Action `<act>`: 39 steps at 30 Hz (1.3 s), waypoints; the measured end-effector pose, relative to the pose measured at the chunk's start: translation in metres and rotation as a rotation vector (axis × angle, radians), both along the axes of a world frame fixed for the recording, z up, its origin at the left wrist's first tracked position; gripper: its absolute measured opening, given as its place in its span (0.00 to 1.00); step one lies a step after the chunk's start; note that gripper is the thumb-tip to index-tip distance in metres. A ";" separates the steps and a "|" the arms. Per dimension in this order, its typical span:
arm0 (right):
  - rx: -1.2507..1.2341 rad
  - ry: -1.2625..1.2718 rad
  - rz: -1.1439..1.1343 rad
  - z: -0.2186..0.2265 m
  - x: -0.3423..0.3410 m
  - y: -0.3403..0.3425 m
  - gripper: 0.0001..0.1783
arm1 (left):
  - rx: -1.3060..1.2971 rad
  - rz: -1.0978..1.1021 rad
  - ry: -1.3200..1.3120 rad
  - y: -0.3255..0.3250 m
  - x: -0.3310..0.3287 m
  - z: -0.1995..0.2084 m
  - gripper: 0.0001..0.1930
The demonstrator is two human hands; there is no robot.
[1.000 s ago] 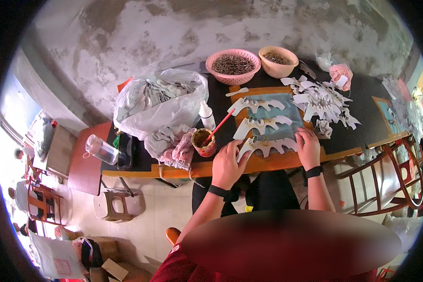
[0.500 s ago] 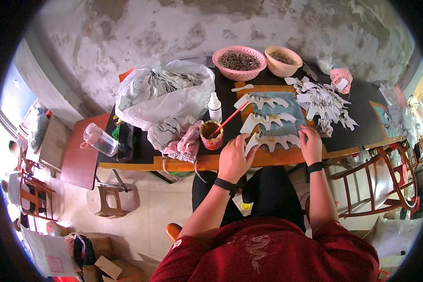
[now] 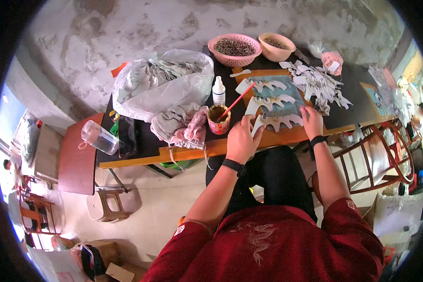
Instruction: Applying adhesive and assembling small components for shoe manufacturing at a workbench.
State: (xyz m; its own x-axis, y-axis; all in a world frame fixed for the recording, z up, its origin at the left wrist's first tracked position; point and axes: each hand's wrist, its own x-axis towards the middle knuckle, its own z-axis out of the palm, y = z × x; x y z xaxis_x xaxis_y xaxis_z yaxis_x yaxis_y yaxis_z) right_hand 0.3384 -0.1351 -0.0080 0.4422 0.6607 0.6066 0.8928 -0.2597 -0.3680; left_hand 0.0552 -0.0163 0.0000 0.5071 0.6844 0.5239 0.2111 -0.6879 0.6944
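A white scalloped cut-out strip [image 3: 279, 123] lies along the near edge of a blue-grey sheet [image 3: 291, 89] on the table. My left hand [image 3: 242, 141] has its thumb and fingers closed about the strip's left end. At its right end, the bent fingers of my right hand [image 3: 312, 122] hold the tip. Farther up the sheet rest a middle strip [image 3: 270, 102] and a far strip [image 3: 268, 85], similar in shape, with small dark bits along them. A tin of brown paste [image 3: 218, 120] with a red stick [image 3: 239, 99] in it stands left of the strips.
Beyond are a pink basket [image 3: 235, 49] and a cream bowl [image 3: 276, 47] of small brownish pieces. White cut-outs [image 3: 315, 84] are heaped at right. Leftward are a white bottle [image 3: 218, 91], cloth gloves [image 3: 181, 124], a filled plastic bag [image 3: 162, 89] and a clear bottle [image 3: 99, 137].
The whole view has shifted, with the table now higher in the picture. Both hands stay at the ends of the near strip, which keeps its place by the sheet's near edge.
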 end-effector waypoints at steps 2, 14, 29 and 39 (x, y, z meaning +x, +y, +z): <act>-0.032 0.076 -0.025 0.000 0.001 0.000 0.15 | -0.008 -0.009 0.021 0.001 0.000 0.000 0.20; -0.042 -0.053 0.070 0.005 -0.002 0.000 0.11 | 0.039 0.073 0.052 -0.003 0.008 0.000 0.18; 0.080 0.114 0.199 0.004 0.008 -0.010 0.05 | 0.203 0.255 0.213 -0.016 0.025 0.014 0.14; 0.121 0.043 0.166 0.001 0.004 -0.011 0.06 | 0.203 0.228 0.250 -0.014 0.022 0.006 0.13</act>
State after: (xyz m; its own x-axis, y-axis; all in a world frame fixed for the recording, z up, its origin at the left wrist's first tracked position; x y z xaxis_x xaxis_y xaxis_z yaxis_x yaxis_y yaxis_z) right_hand 0.3419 -0.1459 -0.0070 0.3606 0.6501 0.6689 0.9025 -0.0621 -0.4262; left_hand 0.0768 -0.0307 0.0058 0.4832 0.6895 0.5396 0.5194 -0.7219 0.4573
